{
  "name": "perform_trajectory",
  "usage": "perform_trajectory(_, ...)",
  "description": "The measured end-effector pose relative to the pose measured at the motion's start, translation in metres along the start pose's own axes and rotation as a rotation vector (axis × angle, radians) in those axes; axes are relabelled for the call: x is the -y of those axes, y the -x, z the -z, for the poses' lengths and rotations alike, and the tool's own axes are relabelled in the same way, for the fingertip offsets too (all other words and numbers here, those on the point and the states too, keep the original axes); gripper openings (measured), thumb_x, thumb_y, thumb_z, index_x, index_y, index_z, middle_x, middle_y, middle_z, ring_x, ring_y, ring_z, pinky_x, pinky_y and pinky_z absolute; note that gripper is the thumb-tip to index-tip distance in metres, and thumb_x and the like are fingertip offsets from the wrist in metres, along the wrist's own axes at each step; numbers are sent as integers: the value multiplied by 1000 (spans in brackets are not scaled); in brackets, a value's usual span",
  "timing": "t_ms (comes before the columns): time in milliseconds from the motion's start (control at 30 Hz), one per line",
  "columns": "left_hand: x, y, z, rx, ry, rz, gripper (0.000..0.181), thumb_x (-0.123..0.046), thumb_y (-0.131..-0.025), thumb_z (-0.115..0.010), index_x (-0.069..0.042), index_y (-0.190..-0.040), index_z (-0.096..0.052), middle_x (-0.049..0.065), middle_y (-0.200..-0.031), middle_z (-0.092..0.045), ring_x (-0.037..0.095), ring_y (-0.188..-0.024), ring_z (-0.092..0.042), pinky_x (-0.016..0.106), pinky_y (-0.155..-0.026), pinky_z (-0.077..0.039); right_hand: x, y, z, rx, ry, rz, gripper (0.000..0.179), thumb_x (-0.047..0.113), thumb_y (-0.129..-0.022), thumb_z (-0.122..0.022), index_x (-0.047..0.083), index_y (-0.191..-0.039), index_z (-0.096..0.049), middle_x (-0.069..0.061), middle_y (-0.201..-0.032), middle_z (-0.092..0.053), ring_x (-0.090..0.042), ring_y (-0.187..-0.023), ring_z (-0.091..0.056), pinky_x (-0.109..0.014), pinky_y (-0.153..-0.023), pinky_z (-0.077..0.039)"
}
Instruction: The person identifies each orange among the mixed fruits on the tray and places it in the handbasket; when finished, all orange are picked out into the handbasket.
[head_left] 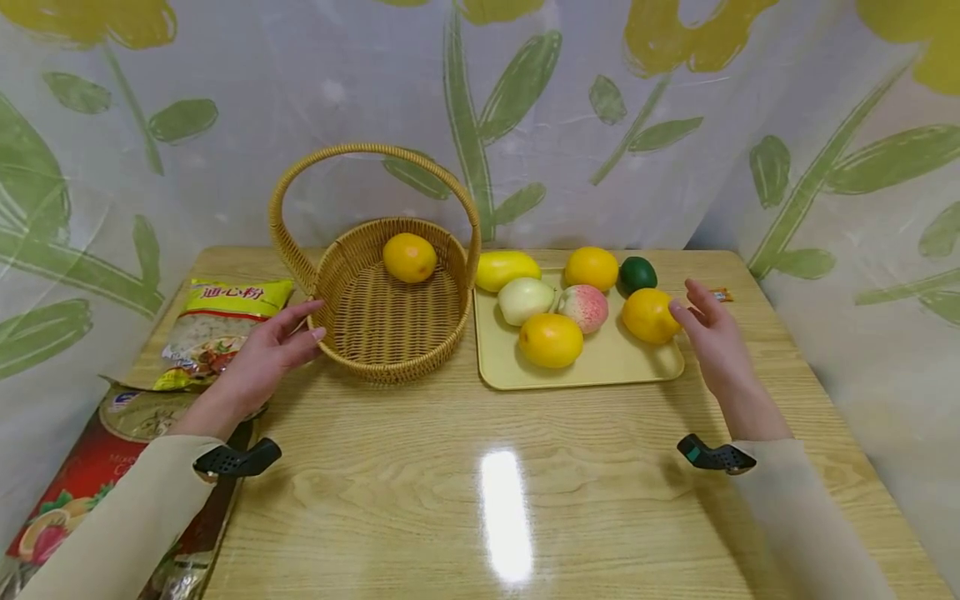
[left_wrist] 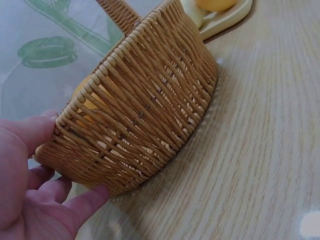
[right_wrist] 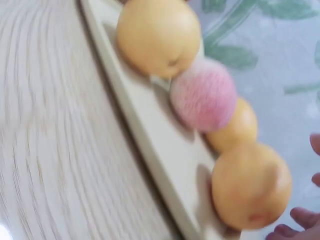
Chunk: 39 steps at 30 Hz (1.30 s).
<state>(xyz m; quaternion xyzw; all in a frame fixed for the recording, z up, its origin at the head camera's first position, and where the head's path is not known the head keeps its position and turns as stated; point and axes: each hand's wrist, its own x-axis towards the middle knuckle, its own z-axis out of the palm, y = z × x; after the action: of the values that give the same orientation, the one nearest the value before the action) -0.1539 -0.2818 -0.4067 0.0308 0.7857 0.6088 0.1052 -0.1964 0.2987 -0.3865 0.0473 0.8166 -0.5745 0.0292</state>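
A wicker basket (head_left: 390, 354) with a tall arched handle stands on the table, one round yellow-orange fruit (head_left: 409, 257) inside. My left hand (head_left: 273, 350) holds its left rim; in the left wrist view the thumb lies at the rim and the fingers (left_wrist: 90, 202) touch the outer side lower down. On the right is a pale yellow tray (head_left: 600, 375) bearing several fruits. My right hand (head_left: 720, 350), fingers spread, is beside the tray's rightmost yellow-orange fruit (head_left: 649, 316). In the right wrist view a gap shows between its fingertips (right_wrist: 305, 217) and that fruit (right_wrist: 251, 185).
The tray also holds a peach (head_left: 583, 308), a pale green fruit (head_left: 527, 301), an elongated yellow fruit (head_left: 507, 271) and a dark green fruit (head_left: 638, 276). A macaroni bag (head_left: 217, 325) and a red-brown bag (head_left: 97, 450) lie left. A small wrapper (head_left: 722, 294) lies right.
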Motion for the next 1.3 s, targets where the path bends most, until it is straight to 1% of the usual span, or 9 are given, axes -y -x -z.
perform_trajectory(167,1,1,0,0,-12,-7,67,-34,-102,-53,-7,-155,-23,14,-162,-13,35,-139,-34,17,-90,-50,-15,-11,4,76,131,17,80,46,-99,-53,26,-159,-5,-15,-163,0,-45,-145,-13,-61,-114,-20)
perform_trajectory(333,1,0,-1,-7,-27,-15,68,-36,-101,-54,-7,-155,-25,15,-161,-15,33,-137,-37,18,-90,-50,-21,-16,2,100,198,71,78,45,-99,-53,23,-159,-8,-18,-162,-7,-40,-146,-13,-56,-117,-16)
perform_trajectory(433,2,0,-1,-9,-31,-15,68,-37,-101,-54,-7,-155,-25,16,-161,-15,33,-138,-37,18,-90,-50,-21,-17,-2,100,210,93,75,43,-100,-54,19,-159,-13,-16,-162,-10,-37,-147,-11,-54,-118,-13)
perform_trajectory(567,2,0,-1,-5,-24,-10,68,-36,-101,-53,-7,-155,-24,15,-162,-14,33,-139,-34,19,-91,-50,-21,-18,-5,96,237,93,71,42,-100,-54,16,-157,-21,-12,-162,-15,-37,-147,-12,-55,-118,-13)
perform_trajectory(733,1,0,-1,-5,-25,-7,67,-34,-102,-52,-7,-156,-23,15,-162,-13,34,-139,-33,19,-91,-50,-22,-21,-6,95,256,132,66,38,-100,-56,12,-155,-30,-14,-160,-23,-39,-145,-17,-59,-117,-15)
perform_trajectory(833,0,0,-1,-3,-17,-4,67,-34,-102,-53,-7,-156,-22,15,-162,-13,35,-139,-33,20,-91,-50,-22,-20,-7,96,267,143,64,36,-100,-56,12,-154,-32,-18,-158,-24,-42,-143,-19,-62,-115,-15)
perform_trajectory(1033,1,0,-2,-14,-23,-6,66,-34,-101,-54,-7,-155,-25,15,-161,-18,27,-135,-41,21,-92,-51,-22,-18,-10,88,286,126,64,40,-99,-56,15,-154,-34,-23,-156,-23,-45,-139,-22,-65,-113,-16)
perform_trajectory(1133,1,1,-1,-20,-25,-10,66,-34,-101,-54,-7,-154,-27,15,-161,-17,28,-135,-41,20,-91,-51,-22,-19,-11,83,292,101,66,43,-98,-57,18,-153,-33,-22,-156,-24,-44,-137,-25,-64,-113,-19)
perform_trajectory(1300,-1,1,-2,-13,-17,-4,65,-34,-102,-53,-8,-155,-26,16,-161,-15,30,-136,-40,17,-89,-51,-21,-21,-12,112,253,74,68,41,-97,-61,17,-152,-30,-21,-154,-27,-41,-130,-32,-59,-112,-23)
